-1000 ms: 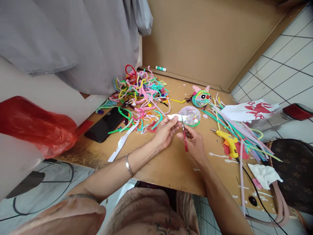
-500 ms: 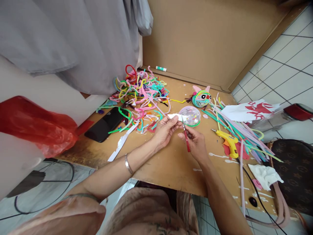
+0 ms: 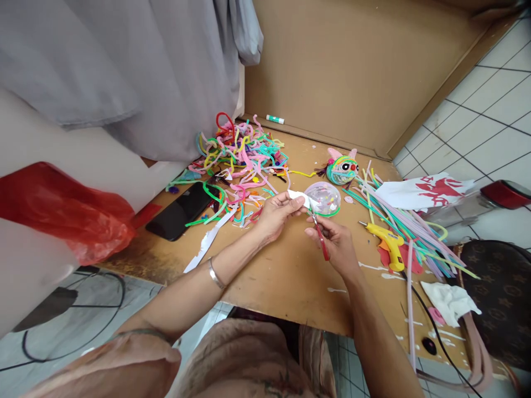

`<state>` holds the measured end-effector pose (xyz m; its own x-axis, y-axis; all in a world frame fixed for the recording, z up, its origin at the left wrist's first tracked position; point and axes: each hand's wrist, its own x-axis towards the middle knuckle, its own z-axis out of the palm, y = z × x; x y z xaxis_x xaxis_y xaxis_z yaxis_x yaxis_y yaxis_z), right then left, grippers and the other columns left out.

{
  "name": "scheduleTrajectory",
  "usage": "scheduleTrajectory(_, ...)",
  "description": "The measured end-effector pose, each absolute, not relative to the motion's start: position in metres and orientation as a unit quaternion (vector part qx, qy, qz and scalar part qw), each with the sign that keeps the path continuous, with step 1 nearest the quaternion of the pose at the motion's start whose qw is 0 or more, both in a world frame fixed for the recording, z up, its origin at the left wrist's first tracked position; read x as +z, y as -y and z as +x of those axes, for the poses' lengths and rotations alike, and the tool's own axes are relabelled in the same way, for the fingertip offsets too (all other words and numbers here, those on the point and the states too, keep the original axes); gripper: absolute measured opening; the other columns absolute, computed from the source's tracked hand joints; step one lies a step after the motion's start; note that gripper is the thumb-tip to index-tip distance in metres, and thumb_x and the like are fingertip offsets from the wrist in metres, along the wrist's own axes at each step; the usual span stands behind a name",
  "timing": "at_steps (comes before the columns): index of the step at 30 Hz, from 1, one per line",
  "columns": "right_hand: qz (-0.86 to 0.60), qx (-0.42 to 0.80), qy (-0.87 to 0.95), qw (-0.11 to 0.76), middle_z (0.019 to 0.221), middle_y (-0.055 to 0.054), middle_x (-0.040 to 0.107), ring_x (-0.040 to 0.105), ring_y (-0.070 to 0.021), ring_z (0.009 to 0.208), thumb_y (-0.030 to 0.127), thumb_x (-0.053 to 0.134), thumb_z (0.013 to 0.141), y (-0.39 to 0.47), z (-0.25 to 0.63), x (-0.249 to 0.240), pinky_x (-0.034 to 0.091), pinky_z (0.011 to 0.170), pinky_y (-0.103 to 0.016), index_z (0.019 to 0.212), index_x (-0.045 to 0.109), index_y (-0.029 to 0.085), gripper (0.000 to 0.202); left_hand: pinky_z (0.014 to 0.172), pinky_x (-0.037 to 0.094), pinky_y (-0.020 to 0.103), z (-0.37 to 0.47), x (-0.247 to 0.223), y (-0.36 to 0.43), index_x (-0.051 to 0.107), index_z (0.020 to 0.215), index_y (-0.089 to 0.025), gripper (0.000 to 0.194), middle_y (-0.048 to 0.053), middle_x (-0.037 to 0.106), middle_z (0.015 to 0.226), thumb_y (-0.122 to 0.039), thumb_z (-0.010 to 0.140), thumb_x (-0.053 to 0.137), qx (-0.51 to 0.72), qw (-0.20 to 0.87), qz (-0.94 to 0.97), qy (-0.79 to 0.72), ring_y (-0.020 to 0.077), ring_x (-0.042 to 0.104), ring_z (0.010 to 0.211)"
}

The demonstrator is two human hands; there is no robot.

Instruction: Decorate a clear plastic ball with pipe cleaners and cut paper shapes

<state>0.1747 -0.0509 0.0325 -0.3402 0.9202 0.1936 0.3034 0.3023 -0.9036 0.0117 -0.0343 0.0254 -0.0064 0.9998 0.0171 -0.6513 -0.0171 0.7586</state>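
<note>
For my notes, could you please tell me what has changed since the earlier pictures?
The red-handled scissors in the right hand have swung, handles rightward; the white paper in the left hand now tilts more. Neither hand let go. The glue gun and phone stayed put.

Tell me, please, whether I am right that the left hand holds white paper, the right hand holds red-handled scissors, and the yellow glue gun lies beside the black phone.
Not quite: the head view shows the yellow glue gun at right, well apart from the black phone at left. The left hand does hold white paper, and the right hand red-handled scissors.
</note>
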Motion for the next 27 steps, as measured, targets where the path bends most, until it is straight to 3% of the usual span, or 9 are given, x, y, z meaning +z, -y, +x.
scheduleTrajectory(5,-0.433,0.418,0.705,0.374,0.062,0.004,0.044,0.035,-0.0084,0.052,0.056,0.074,0.07,0.052,0.176,0.034,0.031,0.047,-0.023,0.088,0.067,0.017,0.044,0.058,0.044,0.019,0.002,0.024,0.029,0.072,0.071,-0.014,0.029,0.002,0.071,0.066,-0.032,0.057,0.09,0.628,0.629,0.342,-0.305,0.0089,0.062,0.057)
scheduleTrajectory(11,-0.428,0.423,0.711,0.364,0.057,0.006,0.038,0.032,-0.0079,0.049,0.057,0.073,0.07,0.052,0.176,0.033,0.028,0.046,-0.023,0.086,0.066,0.017,0.044,0.059,0.047,0.02,-0.009,0.029,0.027,0.073,0.07,-0.012,0.024,0.004,0.07,0.066,-0.026,0.058,0.089,0.607,0.62,0.378,-0.322,0.0102,0.063,0.057)
scheduleTrajectory(17,-0.435,0.398,0.717,0.372,0.062,0.006,0.044,0.04,-0.0101,0.056,0.051,0.076,0.07,0.048,0.176,0.028,0.033,0.053,-0.024,0.098,0.062,0.019,0.045,0.055,0.045,0.02,-0.011,0.032,0.029,0.072,0.065,-0.014,0.018,0.004,0.069,0.062,-0.024,0.06,0.087,0.573,0.604,0.443,-0.332,0.0097,0.06,0.053)
scheduleTrajectory(22,-0.425,0.392,0.728,0.368,0.062,0.007,0.041,0.037,-0.0096,0.056,0.049,0.075,0.072,0.046,0.178,0.024,0.032,0.054,-0.024,0.088,0.06,0.02,0.036,0.054,0.045,0.019,-0.01,0.032,0.028,0.072,0.063,-0.014,0.018,0.004,0.068,0.06,-0.021,0.057,0.088,0.559,0.608,0.446,-0.345,0.0095,0.059,0.052)
scheduleTrajectory(27,-0.421,0.409,0.725,0.361,0.061,0.007,0.037,0.032,-0.0088,0.054,0.049,0.076,0.071,0.046,0.179,0.025,0.028,0.051,-0.024,0.087,0.062,0.019,0.037,0.052,0.045,0.019,-0.016,0.034,0.029,0.072,0.063,-0.015,0.019,0.004,0.068,0.058,-0.028,0.06,0.086,0.537,0.585,0.505,-0.338,0.0103,0.06,0.052)
